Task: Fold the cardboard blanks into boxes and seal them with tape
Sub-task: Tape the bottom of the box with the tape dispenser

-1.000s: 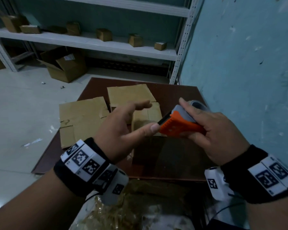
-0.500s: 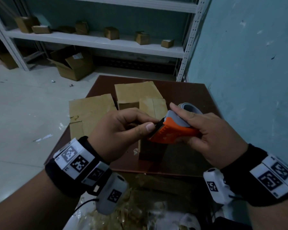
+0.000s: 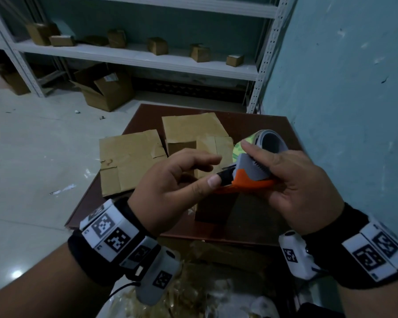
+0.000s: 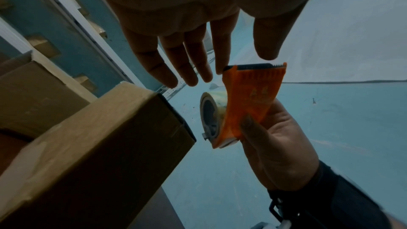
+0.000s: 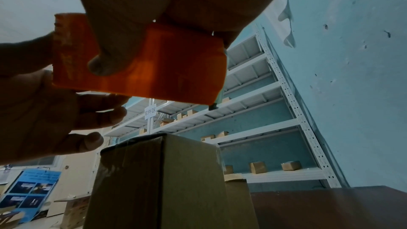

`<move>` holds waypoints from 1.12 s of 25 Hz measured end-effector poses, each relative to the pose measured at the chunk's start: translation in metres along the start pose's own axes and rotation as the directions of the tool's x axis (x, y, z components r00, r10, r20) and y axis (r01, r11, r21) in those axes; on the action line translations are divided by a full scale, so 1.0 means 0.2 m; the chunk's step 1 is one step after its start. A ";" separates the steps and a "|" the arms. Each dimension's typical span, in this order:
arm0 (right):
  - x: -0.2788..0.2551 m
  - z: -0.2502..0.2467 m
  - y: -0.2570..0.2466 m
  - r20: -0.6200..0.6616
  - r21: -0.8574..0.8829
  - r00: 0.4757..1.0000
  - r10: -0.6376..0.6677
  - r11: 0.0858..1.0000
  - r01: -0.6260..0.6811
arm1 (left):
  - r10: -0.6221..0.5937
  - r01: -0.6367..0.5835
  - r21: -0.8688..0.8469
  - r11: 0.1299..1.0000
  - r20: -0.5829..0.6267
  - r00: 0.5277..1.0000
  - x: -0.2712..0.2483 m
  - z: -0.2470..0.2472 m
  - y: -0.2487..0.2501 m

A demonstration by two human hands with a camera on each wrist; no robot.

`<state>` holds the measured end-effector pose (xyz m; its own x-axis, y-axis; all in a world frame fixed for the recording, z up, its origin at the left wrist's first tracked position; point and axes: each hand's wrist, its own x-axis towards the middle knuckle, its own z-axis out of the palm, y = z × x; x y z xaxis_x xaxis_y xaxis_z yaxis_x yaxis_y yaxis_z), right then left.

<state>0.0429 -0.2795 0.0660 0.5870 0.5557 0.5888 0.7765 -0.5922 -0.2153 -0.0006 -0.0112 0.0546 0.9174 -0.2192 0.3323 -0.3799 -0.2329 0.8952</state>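
Note:
My right hand (image 3: 285, 177) grips an orange and grey tape dispenser (image 3: 251, 177) above the brown table (image 3: 262, 125). Its roll (image 3: 271, 143) points away from me. My left hand (image 3: 213, 173) is at the black blade end: the thumb tip touches it and the other fingers are stretched out above. The left wrist view shows those fingers (image 4: 191, 62) straight beside the toothed edge of the dispenser (image 4: 249, 104). A folded cardboard box (image 3: 214, 210) stands upright under my hands, its top taped (image 5: 158, 180). Flat blanks (image 3: 129, 161) lie behind it.
A blue wall (image 3: 342, 111) runs close along the table's right side. White shelving (image 3: 156, 60) at the back holds several small boxes. An open carton (image 3: 106, 88) sits on the floor to the left. Crumpled plastic (image 3: 193, 290) lies below the table's near edge.
My left hand closed in on the blade end half a second ago and has now loosened, index finger lifted. The dispenser has tilted, so more of its roll shows.

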 end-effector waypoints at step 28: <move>-0.01 0.06 -0.08 -0.073 0.282 0.996 0.056 0.959 -0.034 | 0.060 -0.024 -0.265 0.964 0.128 0.990 0.02 -0.09 0.04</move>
<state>0.0324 -0.2643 0.0578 0.6115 0.4775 0.6309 0.7894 -0.4222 -0.4456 0.0027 0.0024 0.0680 0.8704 -0.3519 0.3444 -0.3566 0.0318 0.9337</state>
